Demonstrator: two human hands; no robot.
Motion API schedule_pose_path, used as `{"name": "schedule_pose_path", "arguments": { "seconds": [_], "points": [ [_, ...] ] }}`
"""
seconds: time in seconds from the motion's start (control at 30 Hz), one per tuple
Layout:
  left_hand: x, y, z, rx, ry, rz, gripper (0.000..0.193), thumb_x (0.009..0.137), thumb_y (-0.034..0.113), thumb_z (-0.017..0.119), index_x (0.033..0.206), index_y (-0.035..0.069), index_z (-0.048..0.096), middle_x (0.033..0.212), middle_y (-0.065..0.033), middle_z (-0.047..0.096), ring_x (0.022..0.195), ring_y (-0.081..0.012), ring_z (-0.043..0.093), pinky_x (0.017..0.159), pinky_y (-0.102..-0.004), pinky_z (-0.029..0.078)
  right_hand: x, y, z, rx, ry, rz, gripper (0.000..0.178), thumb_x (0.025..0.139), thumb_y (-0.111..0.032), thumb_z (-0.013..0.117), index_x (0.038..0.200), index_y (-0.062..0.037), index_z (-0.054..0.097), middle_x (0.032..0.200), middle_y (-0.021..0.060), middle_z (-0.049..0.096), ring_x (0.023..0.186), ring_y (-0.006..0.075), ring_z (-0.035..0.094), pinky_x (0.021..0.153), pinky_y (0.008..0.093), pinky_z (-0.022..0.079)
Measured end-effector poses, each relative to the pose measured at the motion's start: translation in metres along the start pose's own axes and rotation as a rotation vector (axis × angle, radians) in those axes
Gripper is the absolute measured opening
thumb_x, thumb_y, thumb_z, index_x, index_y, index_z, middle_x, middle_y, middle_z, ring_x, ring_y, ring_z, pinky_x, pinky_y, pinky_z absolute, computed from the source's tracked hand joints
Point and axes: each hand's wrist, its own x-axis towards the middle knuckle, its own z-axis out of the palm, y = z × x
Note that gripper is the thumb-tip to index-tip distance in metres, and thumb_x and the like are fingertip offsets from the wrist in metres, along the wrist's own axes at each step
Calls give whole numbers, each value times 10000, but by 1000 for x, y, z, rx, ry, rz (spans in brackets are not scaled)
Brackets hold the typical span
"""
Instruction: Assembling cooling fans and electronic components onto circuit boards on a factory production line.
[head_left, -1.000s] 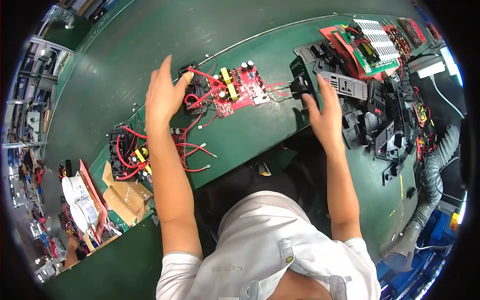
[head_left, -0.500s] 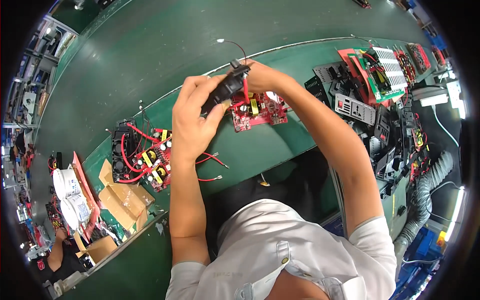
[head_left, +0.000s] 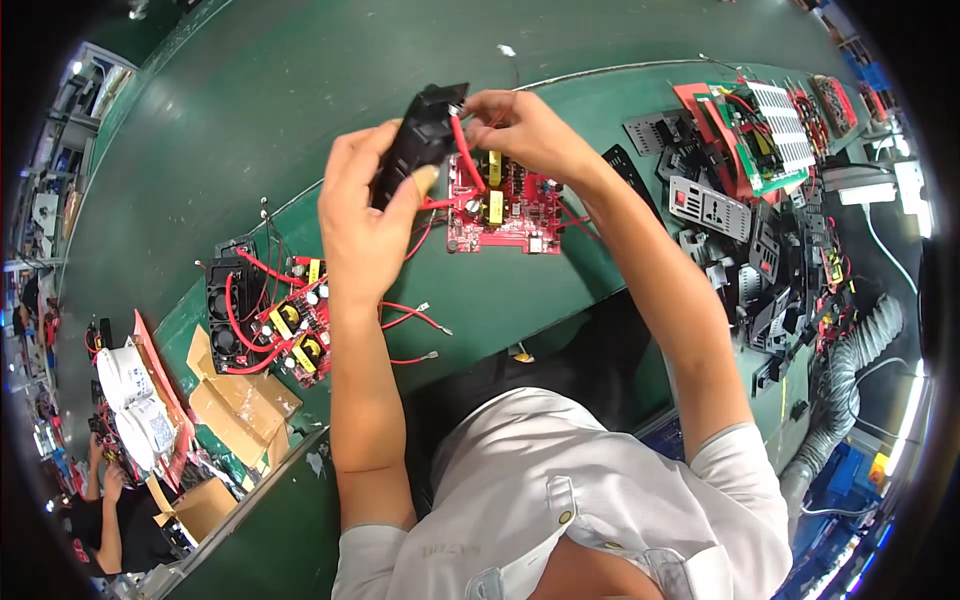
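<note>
Across the middle, green surface (head_left: 545, 302), with a heap of black and grey panels (head_left: 770, 250) along the right. At near left, larger cardboard box (head_left: 235, 415), flaps spread; cannot tell the contents. Just beyond it, twin black fans (head_left: 228, 305) wired to red circuit boards (head_left: 298, 345). At center, left hand (head_left: 355, 225) gripping black housing (head_left: 425, 135), tilted, thumb on its near side. Just right of that, joined by thick red wire (head_left: 468, 158), red circuit board (head_left: 515, 235) flat on the surface. Over its far edge, right hand (head_left: 525, 130), fingers curled beside the housing; cannot tell whether closed on anything. At nearest left, smaller cardboard box (head_left: 205, 505), open; cannot make out the contents.
</note>
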Motion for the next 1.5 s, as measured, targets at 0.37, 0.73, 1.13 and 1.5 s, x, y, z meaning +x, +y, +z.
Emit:
{"name": "schedule_pose_path", "arguments": {
  "seconds": [0.37,0.73,1.13,1.5],
  "points": [
    [13,29,6,476,-96,-327,213,869,193,743,913,15,635,755,-135,629,686,-303,628,690,-394,505,-101,8,37,-150,494,-10,122,932,-28,572,1028,26,625,751,43,623,621,68,525,577,258,446],
    [-30,1,12,844,-371,-14,182,872,115,677,1028,57,750,1036,-154,539,916,-339,563,777,-461,487,-98,31,43,-255,604,-144,108,910,8,590,1011,11,628,822,63,665,658,90,578,599,256,472],
    [-34,-29,39,859,-150,-11,166,717,120,711,865,128,787,1370,-155,482,1291,-391,400,1001,-543,356,-107,36,31,-277,686,-80,113,971,-49,588,1049,1,653,924,15,642,816,60,549,702,215,460],
    [-22,24,42,826,-320,323,170,749,110,656,871,1,701,1159,-186,584,1192,-340,499,957,-492,395,-101,27,38,-329,671,-101,127,936,-52,590,1028,0,659,826,51,637,753,83,572,665,255,475]
  ]
}}
